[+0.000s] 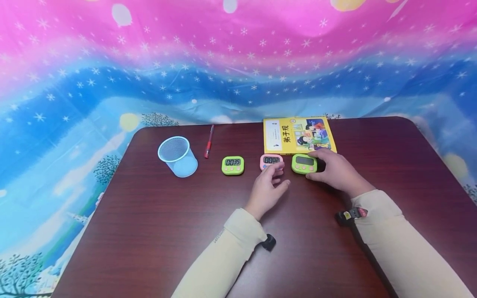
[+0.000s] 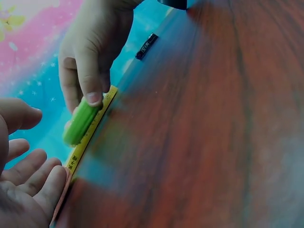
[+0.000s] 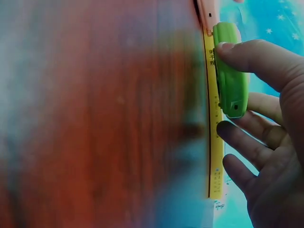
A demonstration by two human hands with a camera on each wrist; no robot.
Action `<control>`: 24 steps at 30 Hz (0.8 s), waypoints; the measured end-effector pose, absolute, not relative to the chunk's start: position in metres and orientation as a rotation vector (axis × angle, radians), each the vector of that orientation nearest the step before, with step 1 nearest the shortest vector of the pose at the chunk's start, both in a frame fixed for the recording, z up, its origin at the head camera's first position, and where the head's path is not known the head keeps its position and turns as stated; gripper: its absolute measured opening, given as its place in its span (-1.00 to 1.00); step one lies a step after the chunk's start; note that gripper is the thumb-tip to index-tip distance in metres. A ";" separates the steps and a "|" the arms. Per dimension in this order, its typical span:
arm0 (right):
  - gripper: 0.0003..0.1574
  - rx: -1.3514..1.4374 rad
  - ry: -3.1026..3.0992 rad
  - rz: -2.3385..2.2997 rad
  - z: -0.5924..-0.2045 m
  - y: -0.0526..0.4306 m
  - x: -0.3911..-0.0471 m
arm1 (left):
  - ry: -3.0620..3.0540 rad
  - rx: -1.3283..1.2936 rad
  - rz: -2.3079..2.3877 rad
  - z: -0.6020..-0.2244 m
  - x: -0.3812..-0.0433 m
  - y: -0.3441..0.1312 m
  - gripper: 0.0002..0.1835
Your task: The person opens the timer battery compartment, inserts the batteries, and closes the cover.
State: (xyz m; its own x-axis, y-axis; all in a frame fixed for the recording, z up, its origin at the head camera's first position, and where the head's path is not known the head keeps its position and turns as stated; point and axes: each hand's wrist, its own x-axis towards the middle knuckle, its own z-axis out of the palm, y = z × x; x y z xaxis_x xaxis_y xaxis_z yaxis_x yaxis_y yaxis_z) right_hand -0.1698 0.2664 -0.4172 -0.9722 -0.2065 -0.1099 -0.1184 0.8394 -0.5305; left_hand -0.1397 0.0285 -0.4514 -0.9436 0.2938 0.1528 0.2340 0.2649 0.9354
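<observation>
Clocked from the pink timer (image 1: 266,157), the blue mesh cup (image 1: 183,165) stands at 9 o'clock, with the green timer showing 00:35 (image 1: 232,169) nearer along that line. At 6 o'clock, the left hand (image 1: 264,191) reaches over the pink timer, fingers loose and gripping nothing; contact is hard to judge, but a stray fingertip could nudge or reset it. At 3 o'clock, the right hand (image 1: 337,170) pinches the 2nd green timer (image 1: 304,162); uneven pressure on its rounded edge could make it slip against the book (image 1: 287,138) at 1 o'clock.

Table (image 1: 164,231) with mesh cup (image 1: 182,164), pen (image 1: 209,143), green timer (image 1: 232,166), pink timer (image 1: 270,159), book (image 1: 298,135)
</observation>
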 end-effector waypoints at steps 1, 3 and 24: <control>-0.03 -0.264 2.859 -0.817 -0.416 0.265 -0.167 | 2.449 0.510 1.807 -0.451 -0.140 0.029 -0.44; -0.04 -0.285 2.869 -0.836 -0.414 0.262 -0.162 | 2.438 0.506 1.809 -0.451 -0.139 0.029 -0.44; -0.10 -0.480 2.927 -1.025 -0.401 0.234 -0.114 | 2.303 0.557 1.766 -0.443 -0.126 0.016 -0.15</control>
